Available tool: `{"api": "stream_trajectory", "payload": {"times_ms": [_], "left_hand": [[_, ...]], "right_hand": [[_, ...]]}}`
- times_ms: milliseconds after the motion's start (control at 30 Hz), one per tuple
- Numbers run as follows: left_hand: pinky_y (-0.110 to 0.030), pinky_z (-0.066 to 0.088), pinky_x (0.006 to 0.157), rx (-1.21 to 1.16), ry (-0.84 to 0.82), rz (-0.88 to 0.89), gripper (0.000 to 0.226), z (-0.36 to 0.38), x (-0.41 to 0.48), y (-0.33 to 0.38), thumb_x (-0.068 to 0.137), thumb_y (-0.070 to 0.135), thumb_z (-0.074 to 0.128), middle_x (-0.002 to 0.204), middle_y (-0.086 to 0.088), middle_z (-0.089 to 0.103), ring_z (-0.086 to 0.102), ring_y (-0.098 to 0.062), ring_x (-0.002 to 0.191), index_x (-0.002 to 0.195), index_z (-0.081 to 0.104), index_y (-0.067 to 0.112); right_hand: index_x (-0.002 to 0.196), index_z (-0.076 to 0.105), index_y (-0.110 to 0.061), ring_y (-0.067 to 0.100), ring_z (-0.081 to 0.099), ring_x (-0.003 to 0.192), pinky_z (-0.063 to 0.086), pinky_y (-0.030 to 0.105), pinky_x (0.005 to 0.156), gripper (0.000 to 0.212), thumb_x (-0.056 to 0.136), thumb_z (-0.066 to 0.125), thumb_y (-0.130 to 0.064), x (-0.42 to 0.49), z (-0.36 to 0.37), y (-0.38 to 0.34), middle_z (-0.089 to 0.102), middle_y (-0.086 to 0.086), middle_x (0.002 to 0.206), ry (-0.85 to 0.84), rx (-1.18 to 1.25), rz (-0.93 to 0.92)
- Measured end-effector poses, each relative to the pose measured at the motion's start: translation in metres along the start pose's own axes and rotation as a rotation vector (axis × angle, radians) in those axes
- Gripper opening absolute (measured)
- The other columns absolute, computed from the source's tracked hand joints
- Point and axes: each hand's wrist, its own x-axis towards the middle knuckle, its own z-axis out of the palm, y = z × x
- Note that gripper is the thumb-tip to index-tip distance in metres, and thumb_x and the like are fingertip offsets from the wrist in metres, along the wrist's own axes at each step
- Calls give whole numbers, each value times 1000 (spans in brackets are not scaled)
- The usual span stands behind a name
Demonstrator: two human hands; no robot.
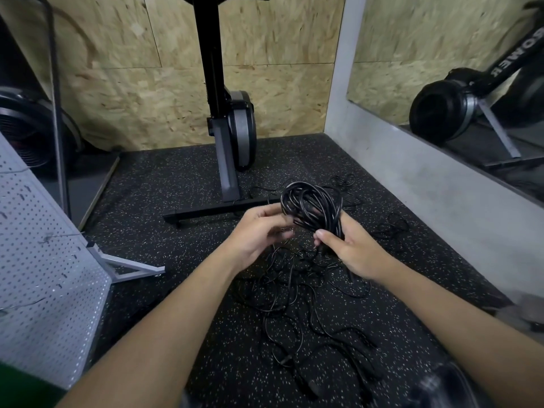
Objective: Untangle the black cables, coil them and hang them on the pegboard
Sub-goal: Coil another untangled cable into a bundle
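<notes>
Black coil of cable [312, 207] gripped upright in right hand [351, 254], thumb and fingers curled round its lower end, just off centre toward one o'clock. Blurred left hand [257, 235] at nine o'clock of the coil and close against it, fingers bent inward; impossible to tell whether pinching a strand or only touching. Loose black cables [297, 293] sprawled in a tangle on speckled rubber floor [164, 184] beneath both hands, trailing toward six o'clock between the forearms. Thinner loops scattered at three o'clock of the coil, near the grey base of the side wall. White pegboard [44, 260] on its metal stand at nine o'clock of the scene, well apart from the tangle. Upright rowing machine [232, 128] at twelve o'clock against chipboard wall [132, 83], its black foot bar just beyond the hands. Mirror [441, 54] at two o'clock, reflecting the machine.
</notes>
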Motion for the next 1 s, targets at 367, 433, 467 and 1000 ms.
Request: {"api": "stream_trajectory", "payload": {"times_ms": [367, 433, 467, 1000], "left_hand": [[-38, 40, 114, 895, -291, -52, 69, 2, 12, -59, 100, 10, 65, 157, 2, 45, 43, -17, 145, 149, 37, 51], [-45, 41, 116, 977, -315, -45, 65, 2, 14, -62, 101, 18, 65, 156, 0, 45, 46, -20, 141, 148, 34, 52], [-47, 40, 116, 1002, -327, -41, 60, 3, 14, -62, 102, 22, 65, 154, 0, 47, 47, -20, 140, 146, 36, 50], [-19, 50, 84, 1039, -108, 329, 16, 19, 8, -32, 101, 29, 67, 103, 13, 67, 60, 4, 88, 112, 74, 20]], "right_hand": [[106, 61, -6, 22, 70, 93, 54, 43, 97, 8, 105, 56, -12, 2, -4, -8, 72, 9, 91, 74, 145, 15], [104, 62, -7, 27, 70, 94, 54, 47, 99, 7, 105, 56, -11, 1, -7, -8, 72, 11, 90, 80, 138, 11], [104, 61, -6, 31, 71, 95, 55, 49, 99, 7, 105, 56, -11, 1, -7, -9, 72, 14, 91, 75, 138, 10], [129, 43, -19, 18, 65, 96, 54, 37, 83, 25, 107, 53, -26, 7, -46, 23, 66, 4, 114, 287, -336, 308]]}}
